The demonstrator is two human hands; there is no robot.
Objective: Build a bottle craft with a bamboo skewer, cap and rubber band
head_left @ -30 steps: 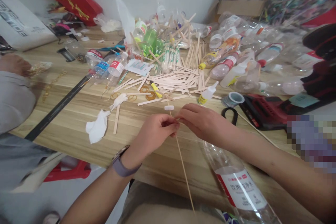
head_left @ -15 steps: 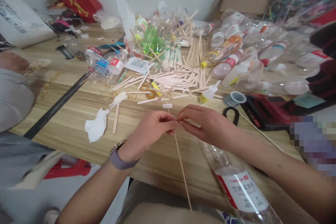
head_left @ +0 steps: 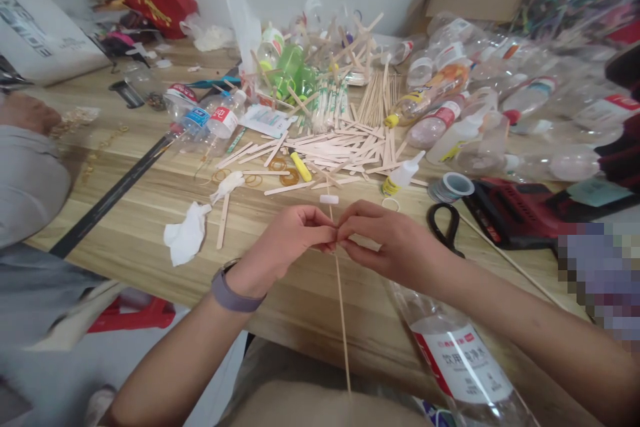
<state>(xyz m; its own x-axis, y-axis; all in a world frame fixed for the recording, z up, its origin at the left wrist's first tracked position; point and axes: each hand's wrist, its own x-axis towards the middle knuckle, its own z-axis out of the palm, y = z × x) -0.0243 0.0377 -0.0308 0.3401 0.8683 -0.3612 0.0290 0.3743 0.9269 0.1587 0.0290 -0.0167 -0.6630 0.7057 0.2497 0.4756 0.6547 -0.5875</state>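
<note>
A thin wooden skewer (head_left: 342,310) runs from my lap up between my two hands, with a small white cap (head_left: 329,199) on its far tip. My left hand (head_left: 287,240) pinches the skewer with closed fingers; a grey watch band circles that wrist. My right hand (head_left: 385,237) meets it fingertip to fingertip, pinching the same skewer. Both hands hover just above the wooden table (head_left: 150,213) near its front edge. An empty clear bottle with a red and white label (head_left: 457,363) lies under my right forearm.
A heap of flat wooden sticks (head_left: 340,147), rubber bands (head_left: 283,177), a small glue bottle (head_left: 403,173), black scissors (head_left: 445,223), a tape roll (head_left: 453,185) and a red drill (head_left: 515,210) lie beyond my hands. Many plastic bottles (head_left: 480,100) fill the right back. Another person's sleeve (head_left: 27,180) is at left.
The skewer has swung more upright, its lower end shifting left. My hands have drawn closer together and slightly away from me, fingertips now touching.
</note>
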